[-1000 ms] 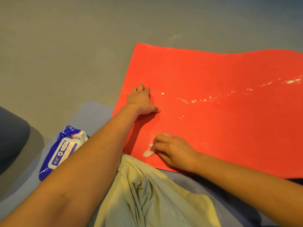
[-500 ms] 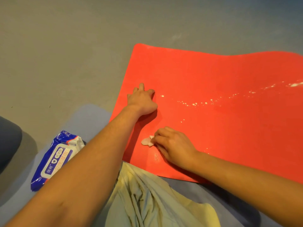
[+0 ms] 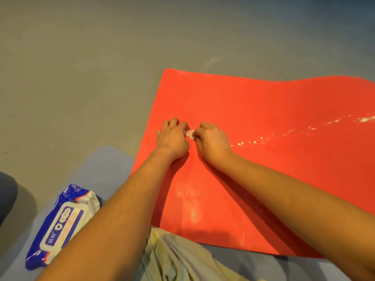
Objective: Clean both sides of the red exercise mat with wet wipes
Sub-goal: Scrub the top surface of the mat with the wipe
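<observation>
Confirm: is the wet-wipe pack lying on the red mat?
No, the wet-wipe pack lies on a blue-grey surface beside the red mat, off the mat's left edge.

Beige fabric (image 3: 182, 260) lies over a blue pad (image 3: 105, 169).

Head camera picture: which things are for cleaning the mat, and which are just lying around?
For the job:
flat red exercise mat; small crumpled white wet wipe, pinched between left hand and right hand; blue-and-white plastic pack of wet wipes.

Just lying about:
crumpled pale yellowish fabric; pale blue-grey floor sheet; dark grey shape at the left edge.
</observation>
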{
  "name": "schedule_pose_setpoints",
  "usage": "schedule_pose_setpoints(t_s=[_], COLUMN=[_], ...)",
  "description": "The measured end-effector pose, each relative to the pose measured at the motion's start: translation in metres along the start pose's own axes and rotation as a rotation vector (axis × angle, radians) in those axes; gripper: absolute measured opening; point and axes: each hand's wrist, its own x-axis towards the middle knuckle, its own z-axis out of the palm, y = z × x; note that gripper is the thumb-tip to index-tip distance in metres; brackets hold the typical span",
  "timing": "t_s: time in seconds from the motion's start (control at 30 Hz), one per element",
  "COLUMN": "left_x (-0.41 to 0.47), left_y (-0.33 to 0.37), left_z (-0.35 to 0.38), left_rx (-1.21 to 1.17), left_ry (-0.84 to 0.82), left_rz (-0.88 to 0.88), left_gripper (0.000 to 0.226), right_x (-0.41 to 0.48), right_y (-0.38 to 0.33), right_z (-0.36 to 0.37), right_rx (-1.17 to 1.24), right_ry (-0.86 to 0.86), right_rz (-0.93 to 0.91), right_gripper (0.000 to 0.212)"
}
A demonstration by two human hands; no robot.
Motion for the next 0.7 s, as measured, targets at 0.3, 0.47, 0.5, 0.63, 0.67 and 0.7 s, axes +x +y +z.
schedule_pose_setpoints(t_s=[0.3,0.47,0.5,0.63,0.67,0.7], left_x=[0.002,0.001,0.002,0.005,0.005,0.006], left_y=[0.006,0.005,0.005,0.006,0.007,0.008], left_z=[0.002,0.002,0.001,0.001,0.002,0.004], left_rx=[0.076,0.109,0.106,0.084,0.068,0.045], left_ry=[0.025,0.003,-0.003,0.004,0.011,0.017], left_rz=[-0.024,-0.023,-0.025,-0.023,-0.025,-0.025], left_gripper=[0.064,0.058,0.057,0.052,0.05,0.05], right_x=[0.02,0.078,0.077,0.034,0.023,0.017], right_y=[0.027,0.045,0.042,0.03,0.03,0.032], right_z=[0.003,0.009,0.01,0.009,0.007,0.006], right_rx=[0.005,-0.02,-0.009,0.03,0.037,0.038], right_ry=[0.043,0.061,0.068,0.042,0.019,0.001], right_rz=[-0.115,0.058,0.065,-0.093,-0.156,-0.206], right_gripper=[0.011,0.014,0.014,0.01,0.01,0.011])
